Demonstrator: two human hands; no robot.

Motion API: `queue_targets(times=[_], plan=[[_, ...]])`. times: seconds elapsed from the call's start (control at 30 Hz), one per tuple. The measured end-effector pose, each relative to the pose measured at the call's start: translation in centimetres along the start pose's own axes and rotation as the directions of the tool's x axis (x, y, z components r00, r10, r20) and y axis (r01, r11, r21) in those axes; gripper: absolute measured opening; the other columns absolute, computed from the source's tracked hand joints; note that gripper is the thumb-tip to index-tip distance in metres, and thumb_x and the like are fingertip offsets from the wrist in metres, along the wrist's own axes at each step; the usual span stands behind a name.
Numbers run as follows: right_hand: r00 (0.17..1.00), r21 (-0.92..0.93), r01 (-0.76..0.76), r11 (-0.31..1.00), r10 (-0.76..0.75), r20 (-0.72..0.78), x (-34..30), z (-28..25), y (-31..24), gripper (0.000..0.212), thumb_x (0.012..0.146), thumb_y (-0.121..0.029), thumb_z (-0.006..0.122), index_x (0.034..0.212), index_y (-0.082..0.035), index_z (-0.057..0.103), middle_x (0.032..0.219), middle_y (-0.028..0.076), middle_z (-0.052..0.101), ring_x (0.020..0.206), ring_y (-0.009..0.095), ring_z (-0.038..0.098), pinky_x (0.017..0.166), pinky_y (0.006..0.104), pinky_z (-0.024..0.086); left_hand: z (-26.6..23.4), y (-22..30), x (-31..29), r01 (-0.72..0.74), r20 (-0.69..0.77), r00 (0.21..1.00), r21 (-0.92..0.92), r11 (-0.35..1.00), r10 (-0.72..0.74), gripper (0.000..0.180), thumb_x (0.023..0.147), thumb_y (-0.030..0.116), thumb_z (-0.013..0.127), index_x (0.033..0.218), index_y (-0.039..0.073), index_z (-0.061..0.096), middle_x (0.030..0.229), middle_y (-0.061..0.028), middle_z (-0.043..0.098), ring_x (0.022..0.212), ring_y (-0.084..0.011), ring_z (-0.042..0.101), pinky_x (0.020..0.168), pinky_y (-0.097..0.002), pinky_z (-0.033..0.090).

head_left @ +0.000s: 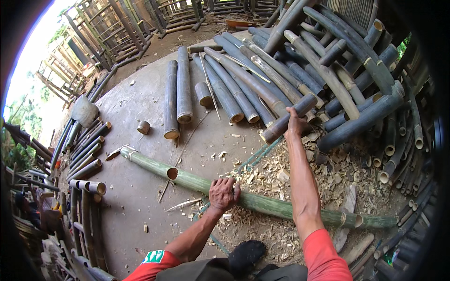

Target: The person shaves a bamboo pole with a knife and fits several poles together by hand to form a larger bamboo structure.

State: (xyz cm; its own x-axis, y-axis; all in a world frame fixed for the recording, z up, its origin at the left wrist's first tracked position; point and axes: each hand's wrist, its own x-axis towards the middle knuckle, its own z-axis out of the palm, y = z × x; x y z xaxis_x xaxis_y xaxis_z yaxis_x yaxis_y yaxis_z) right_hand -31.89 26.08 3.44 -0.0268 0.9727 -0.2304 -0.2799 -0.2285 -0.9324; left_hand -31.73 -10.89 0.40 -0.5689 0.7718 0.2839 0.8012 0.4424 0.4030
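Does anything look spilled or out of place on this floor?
Yes, pale chips are strewn across the floor on both sides of the green bamboo pole under the left hand. A stubby bamboo offcut sits alone, apart from the longer dark poles.

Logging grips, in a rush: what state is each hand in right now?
Left hand: closed, holding the green bamboo pole.
Right hand: closed, holding the short dark bamboo piece.

No writing can be read; the green-and-white patch [153,256] on the red left sleeve [151,270] is too small.
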Motion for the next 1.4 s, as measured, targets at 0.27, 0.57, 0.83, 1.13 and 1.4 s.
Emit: queue_targets(times=[0.27,0.57,0.83,1.13,1.4], plan=[[0.757,-0.083,0.630,0.772,-0.587,0.286,-9.4,-10.4,-19.0,0.053,0.072,-0.019,0.083,0.115,0.001,0.057,0.104,0.006,0.063,0.091,0.019,0.060,0.087,0.0319,0.049,-0.5,-0.6,-1.1,0.068,-0.002,0.998,0.008,0.998,-0.068,0.028,0.088,0.035,0.063,0.100,0.010,0.067,0.090,-0.0143,0.069,0.092,-0.0328,0.066,0.085,-0.0445,0.047],[0.702,0.004,0.712,0.702,-0.712,0.020,-25.0,-42.6,-32.7,0.076,0.076,-0.026,0.073,0.141,0.003,0.048,0.125,0.013,0.057,0.108,0.026,0.059,0.099,0.0410,0.047,-3.1,-3.6,2.9,0.499,0.410,0.861,-0.563,0.658,-0.302,0.068,0.088,0.060,0.063,0.132,0.007,0.063,0.114,-0.0158,0.073,0.114,-0.0292,0.066,0.095,-0.0471,0.047],[0.733,-0.216,0.631,0.745,-0.664,-0.149,-37.3,-59.8,-28.4,0.085,0.074,-0.050,0.072,0.134,0.006,0.052,0.130,0.019,0.054,0.119,0.032,0.057,0.098,0.0485,0.047,-20.5,26.5,4.9,0.586,0.240,0.747,-0.678,-0.444,0.620,0.086,0.093,0.062,0.065,0.150,0.003,0.039,0.146,-0.0158,0.048,0.136,-0.0323,0.046,0.113,-0.0544,0.039],[0.893,-0.871,0.370,0.323,0.133,0.429,-36.9,-48.0,-24.4,0.051,0.091,-0.048,0.072,0.117,-0.004,0.072,0.097,0.014,0.075,0.092,0.026,0.072,0.084,0.0413,0.054,-29.6,33.1,16.1,-0.011,-0.025,0.995,-0.989,-0.148,0.092,0.036,0.084,0.023,0.083,0.104,0.004,0.060,0.081,-0.0050,0.062,0.071,-0.0182,0.061,0.062,-0.0362,0.053],[0.853,-0.628,0.520,0.580,-0.308,0.421,-37.3,-40.2,-33.4,0.041,0.097,-0.030,0.069,0.124,0.000,0.064,0.086,0.010,0.072,0.082,0.017,0.066,0.076,0.0340,0.052,-36.7,31.2,20.4,-0.422,-0.394,0.900,-0.895,0.148,0.186,0.026,0.084,0.020,0.082,0.098,0.005,0.065,0.078,-0.0034,0.065,0.066,-0.0133,0.061,0.060,-0.0313,0.050]])
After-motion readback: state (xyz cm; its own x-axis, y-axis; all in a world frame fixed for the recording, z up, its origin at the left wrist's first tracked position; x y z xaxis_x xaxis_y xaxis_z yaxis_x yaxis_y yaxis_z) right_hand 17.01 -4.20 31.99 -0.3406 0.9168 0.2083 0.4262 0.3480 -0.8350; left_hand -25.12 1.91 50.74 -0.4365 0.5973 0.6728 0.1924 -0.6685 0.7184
